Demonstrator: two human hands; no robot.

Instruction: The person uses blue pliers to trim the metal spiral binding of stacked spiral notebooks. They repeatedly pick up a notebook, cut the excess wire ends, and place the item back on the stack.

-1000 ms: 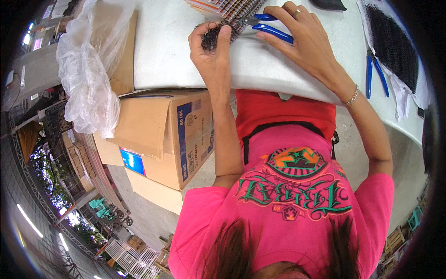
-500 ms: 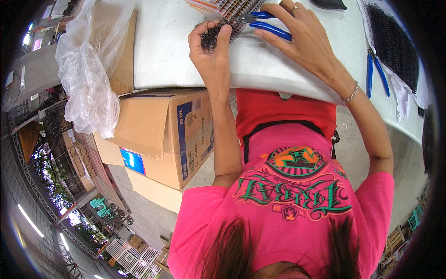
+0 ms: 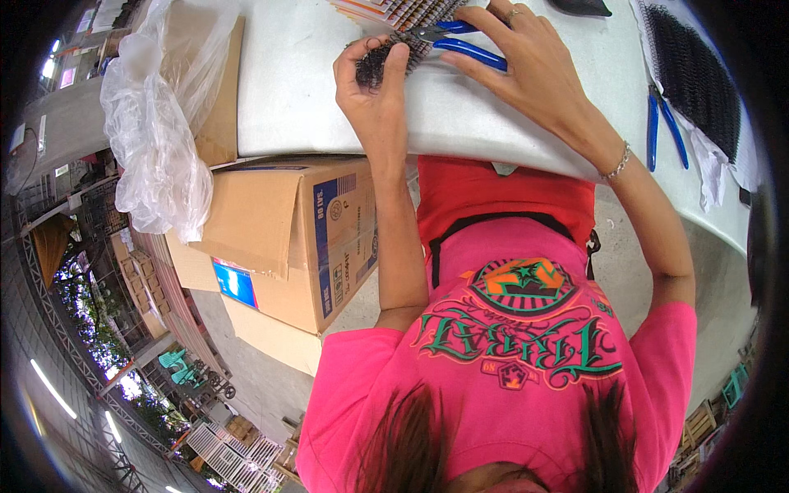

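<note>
My left hand (image 3: 374, 82) pinches the end of a black wire binding coil (image 3: 380, 59) at the near edge of a stack of spiral-bound booklets (image 3: 394, 11) on the white table (image 3: 288, 90). My right hand (image 3: 530, 70) lies over blue-handled pliers (image 3: 468, 51), fingers wrapped around the handles. The plier jaws point left toward the coil, close to my left fingertips. A bracelet sits on my right wrist.
A second pair of blue pliers (image 3: 662, 123) and a pile of black coils (image 3: 699, 74) on white cloth lie at the table's right. A clear plastic bag (image 3: 156, 140) hangs over open cardboard boxes (image 3: 288, 238) to my left, beside the table.
</note>
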